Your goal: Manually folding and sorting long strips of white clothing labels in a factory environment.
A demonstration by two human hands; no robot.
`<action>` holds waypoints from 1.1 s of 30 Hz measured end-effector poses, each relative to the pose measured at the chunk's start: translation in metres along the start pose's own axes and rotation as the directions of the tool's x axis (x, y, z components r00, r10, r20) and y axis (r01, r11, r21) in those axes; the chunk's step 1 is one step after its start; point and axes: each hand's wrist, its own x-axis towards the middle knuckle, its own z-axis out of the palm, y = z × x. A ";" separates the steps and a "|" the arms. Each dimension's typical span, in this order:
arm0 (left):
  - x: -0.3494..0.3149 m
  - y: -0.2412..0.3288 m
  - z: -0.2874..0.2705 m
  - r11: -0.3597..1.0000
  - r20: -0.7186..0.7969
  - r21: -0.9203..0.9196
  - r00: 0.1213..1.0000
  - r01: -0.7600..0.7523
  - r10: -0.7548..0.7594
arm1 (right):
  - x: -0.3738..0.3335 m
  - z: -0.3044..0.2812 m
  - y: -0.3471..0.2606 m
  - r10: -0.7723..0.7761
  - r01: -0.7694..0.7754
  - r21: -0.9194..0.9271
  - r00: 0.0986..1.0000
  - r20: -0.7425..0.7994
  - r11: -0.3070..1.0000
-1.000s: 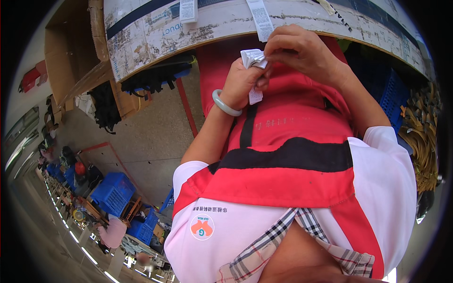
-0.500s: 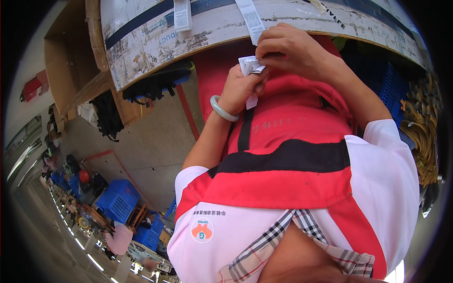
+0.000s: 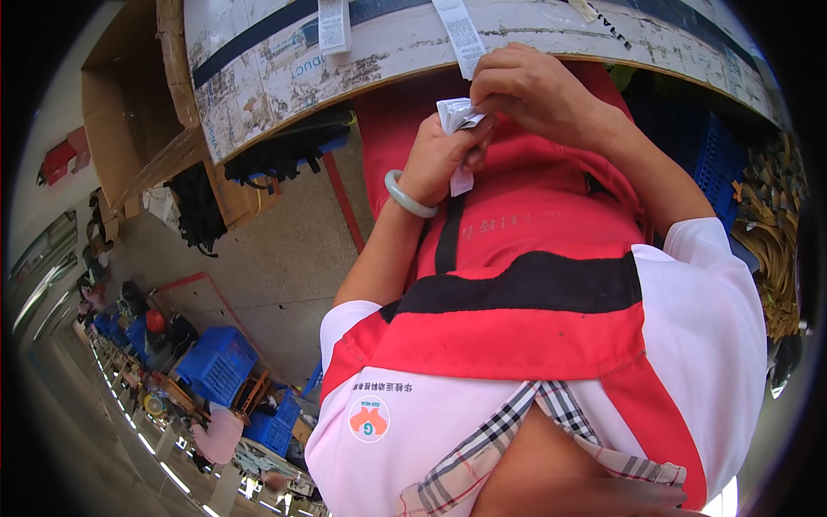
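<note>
A folded bundle of white printed labels (image 3: 459,115) is gripped in my left hand (image 3: 435,161), its lower end sticking out below the fingers. My right hand (image 3: 538,93) is closed, thumb and fingertips pinched at the bundle's upper edge. A long white label strip (image 3: 461,36) hangs over the table edge and runs down to the right fingers, which hide its end. Another white label strip (image 3: 334,26) lies farther left on the table. Both hands are held over my red apron (image 3: 534,198), just in front of the table.
The worn white table (image 3: 284,77) has a dark band across it. At left are an open cardboard box (image 3: 129,103) and hanging black straps (image 3: 196,207). A blue crate (image 3: 719,159) and brown strips (image 3: 767,250) stand at right. Farther off are blue crates (image 3: 217,366) and a person in pink (image 3: 220,435).
Both hands stay nearly in place. The top of the label bundle has shifted slightly between the fingers, and the right fingertips have moved a little.
</note>
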 end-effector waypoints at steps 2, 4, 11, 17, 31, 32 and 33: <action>0.000 0.001 0.001 1.000 -0.005 0.002 1.000 0.004 -0.004 | -0.001 0.000 0.000 -0.011 0.011 0.005 1.000 -0.005 1.000; -0.001 0.000 0.000 1.000 -0.014 0.004 1.000 0.005 -0.005 | -0.001 0.001 0.000 -0.027 0.027 0.013 1.000 -0.010 1.000; 0.000 -0.004 -0.006 0.997 0.030 -0.080 0.999 0.020 -0.018 | -0.009 -0.002 -0.005 0.024 -0.022 0.147 1.000 -0.008 0.989; 0.001 -0.005 -0.003 0.996 0.015 -0.083 0.999 0.038 -0.037 | -0.010 -0.003 -0.004 0.044 -0.045 0.179 0.999 0.012 0.983; 0.000 -0.009 -0.004 0.997 0.017 -0.069 0.999 0.047 -0.046 | -0.009 0.002 -0.001 0.006 -0.009 0.108 1.000 0.029 0.994; 0.000 -0.009 -0.004 0.996 0.016 -0.073 0.999 0.049 -0.048 | -0.009 0.004 0.000 -0.008 0.007 0.072 1.000 0.020 0.997; -0.001 -0.010 -0.005 0.996 0.012 -0.077 0.999 0.049 -0.048 | -0.010 0.006 0.000 -0.025 0.025 0.038 1.000 0.012 0.999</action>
